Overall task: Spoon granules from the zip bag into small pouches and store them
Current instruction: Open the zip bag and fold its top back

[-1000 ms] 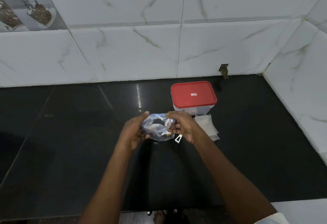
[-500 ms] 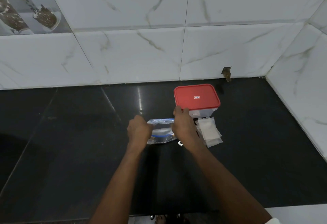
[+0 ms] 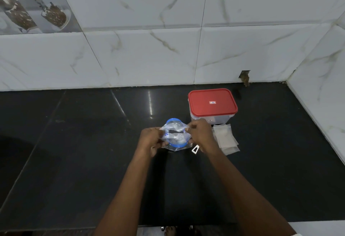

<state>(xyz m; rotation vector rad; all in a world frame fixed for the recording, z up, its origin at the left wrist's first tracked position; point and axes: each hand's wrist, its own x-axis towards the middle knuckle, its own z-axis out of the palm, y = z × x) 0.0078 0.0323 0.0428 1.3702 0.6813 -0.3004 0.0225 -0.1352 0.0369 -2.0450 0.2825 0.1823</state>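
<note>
Now both hands (image 3: 151,138) (image 3: 200,135) on zip bag (image 3: 175,135)

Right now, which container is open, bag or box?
The zip bag: left hand and right hand hold its blue-rimmed mouth wide. The box has its red lid on.

**Supporting surface, seen from above.** Black, glossy table (image 3: 84,142); pale seams cross its slab and a streak of light reflects near the middle. At the back right stands a clear rectangular container (image 3: 222,119), closed with a red lid (image 3: 212,103). Just in front of it lies a loose, fanned stack of small whitish pouches (image 3: 226,140). To the left of the stack lies a small white tag (image 3: 195,149). The zip bag (image 3: 175,136) is pinched between my left grip (image 3: 152,138) and right grip (image 3: 200,135). I cannot tell whether its lower edge rests on the table.
</note>
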